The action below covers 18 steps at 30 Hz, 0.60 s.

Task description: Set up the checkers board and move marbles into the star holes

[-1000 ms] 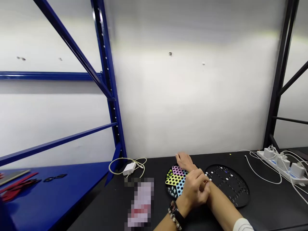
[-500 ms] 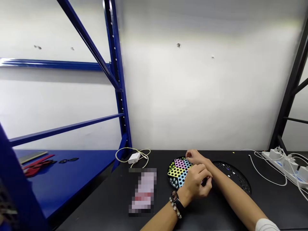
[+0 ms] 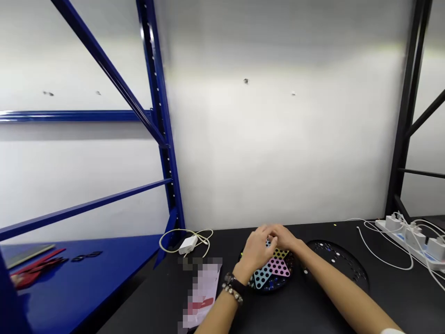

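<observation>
A round black Chinese checkers board (image 3: pixel 267 291) with a coloured star full of holes lies on the dark table, with small marbles in the wells round the star. My left hand (image 3: pixel 257 249), with a watch and a beaded bracelet at its wrist, is over the board's left and far part. Its thumb stands away from the fingers, whose tips are partly hidden. Meeting it at the far side is my right hand (image 3: pixel 283 237), fingers bent inward. Whatever lies between the right fingertips is hidden.
Right of the board lies a black round lid with holes (image 3: pixel 342 266), a few small pale pieces on it. A pixelated pinkish packet (image 3: pixel 203 297) is at left. White charger (image 3: pixel 188 245) with cable stands behind it; a power strip (image 3: pixel 408 243) with cables lies far right.
My left hand has moved from the board's near right side to its far left, up against my right hand. The star's near pink and blue points are uncovered. The view has shifted slightly.
</observation>
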Motion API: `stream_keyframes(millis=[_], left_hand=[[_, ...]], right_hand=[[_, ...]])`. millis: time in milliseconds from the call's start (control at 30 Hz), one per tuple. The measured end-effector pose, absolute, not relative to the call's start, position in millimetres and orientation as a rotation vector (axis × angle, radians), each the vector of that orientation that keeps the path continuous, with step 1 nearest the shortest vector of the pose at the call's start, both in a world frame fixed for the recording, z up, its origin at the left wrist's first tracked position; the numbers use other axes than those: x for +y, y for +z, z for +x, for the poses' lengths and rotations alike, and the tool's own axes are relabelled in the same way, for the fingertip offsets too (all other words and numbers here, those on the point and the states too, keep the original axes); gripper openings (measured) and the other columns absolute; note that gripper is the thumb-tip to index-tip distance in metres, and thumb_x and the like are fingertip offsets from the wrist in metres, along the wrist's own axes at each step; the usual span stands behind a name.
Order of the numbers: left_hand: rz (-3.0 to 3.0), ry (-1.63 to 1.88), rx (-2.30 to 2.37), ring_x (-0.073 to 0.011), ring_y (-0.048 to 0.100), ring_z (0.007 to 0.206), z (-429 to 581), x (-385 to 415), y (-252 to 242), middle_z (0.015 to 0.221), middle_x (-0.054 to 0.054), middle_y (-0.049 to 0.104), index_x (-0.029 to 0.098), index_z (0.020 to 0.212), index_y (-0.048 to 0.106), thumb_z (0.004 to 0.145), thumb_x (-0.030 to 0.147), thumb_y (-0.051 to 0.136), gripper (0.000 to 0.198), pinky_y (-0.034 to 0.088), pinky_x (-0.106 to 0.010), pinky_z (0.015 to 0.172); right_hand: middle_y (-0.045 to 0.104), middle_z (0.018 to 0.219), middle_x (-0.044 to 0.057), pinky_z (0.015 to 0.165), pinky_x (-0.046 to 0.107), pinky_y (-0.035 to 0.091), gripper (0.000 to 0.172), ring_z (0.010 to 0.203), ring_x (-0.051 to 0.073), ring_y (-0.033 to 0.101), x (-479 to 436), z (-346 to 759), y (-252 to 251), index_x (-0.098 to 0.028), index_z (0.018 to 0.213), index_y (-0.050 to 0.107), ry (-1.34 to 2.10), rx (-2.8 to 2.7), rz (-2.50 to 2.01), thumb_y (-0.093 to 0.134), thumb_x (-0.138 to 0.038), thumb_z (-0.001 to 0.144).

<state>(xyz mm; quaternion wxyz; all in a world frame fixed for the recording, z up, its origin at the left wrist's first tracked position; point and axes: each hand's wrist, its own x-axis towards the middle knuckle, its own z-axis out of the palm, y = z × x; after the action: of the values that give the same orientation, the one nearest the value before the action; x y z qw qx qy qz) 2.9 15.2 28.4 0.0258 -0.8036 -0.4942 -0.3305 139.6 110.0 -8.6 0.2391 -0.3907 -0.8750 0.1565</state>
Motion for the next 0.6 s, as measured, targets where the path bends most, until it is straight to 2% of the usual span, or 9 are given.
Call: stream_keyframes(millis=[67,133,200,267,433,600], left_hand=[[-2.526,-0.731,-1.756,-0.0248,0.059,0.106,-13,20,29,0.109,-0.006,0.066,0.024,0.106,0.065,0.088,0.037,0.051,0.027,0.046,-0.038,0.092],[-2.603,-0.412,-1.913,-0.0314,0.054,0.118,-27,24,21,0.123,-0.009,0.061,0.023,0.122,0.061,0.081,0.053,0.058,0.051,0.044,-0.046,0.098],[-2.693,-0.166,-1.985,-0.0366,0.046,0.129,-36,28,10,0.139,-0.013,0.051,0.023,0.136,0.052,0.07,0.066,0.065,0.079,0.039,-0.051,0.105],[-2.75,-0.068,-1.986,-0.0386,0.034,0.139,-40,33,-2,0.151,-0.014,0.039,0.023,0.144,0.043,0.064,0.072,0.066,0.097,0.031,-0.053,0.112],[-2.824,-0.015,-1.954,-0.0336,0.02,0.147,-40,44,-15,0.16,-0.013,0.025,0.024,0.151,0.031,0.072,0.075,0.056,0.098,0.016,-0.054,0.119],[-2.702,-0.122,-1.955,-0.0334,0.024,0.146,-40,49,-17,0.158,-0.009,0.03,0.027,0.148,0.035,0.077,0.078,0.048,0.088,0.019,-0.055,0.118]], right_hand=[[0.071,0.095,0.006,0.076,0.028,0.044,0.02,0.088,0.02,0.06,107,160,-1,-0.02,0.093,0.072,0.448,-2.38,-1.047,0.055,-0.029,0.088],[0.071,0.095,0.006,0.072,0.027,0.046,0.022,0.083,0.019,0.062,103,182,1,-0.019,0.094,0.073,0.526,-2.368,-1.058,0.056,-0.031,0.087],[0.071,0.097,0.007,0.072,0.027,0.047,0.023,0.081,0.018,0.063,97,201,-2,-0.018,0.095,0.073,0.567,-2.323,-1.086,0.056,-0.031,0.086],[0.071,0.098,0.007,0.074,0.027,0.048,0.022,0.082,0.018,0.063,92,214,-9,-0.018,0.094,0.073,0.567,-2.273,-1.101,0.056,-0.03,0.087],[0.07,0.094,0.006,0.077,0.027,0.047,0.019,0.084,0.017,0.062,83,215,-23,-0.017,0.091,0.072,0.548,-2.248,-1.064,0.055,-0.024,0.087],[0.068,0.092,0.005,0.074,0.028,0.046,0.02,0.08,0.016,0.061,78,205,-28,-0.018,0.088,0.07,0.504,-2.285,-1.056,0.052,-0.026,0.091]])
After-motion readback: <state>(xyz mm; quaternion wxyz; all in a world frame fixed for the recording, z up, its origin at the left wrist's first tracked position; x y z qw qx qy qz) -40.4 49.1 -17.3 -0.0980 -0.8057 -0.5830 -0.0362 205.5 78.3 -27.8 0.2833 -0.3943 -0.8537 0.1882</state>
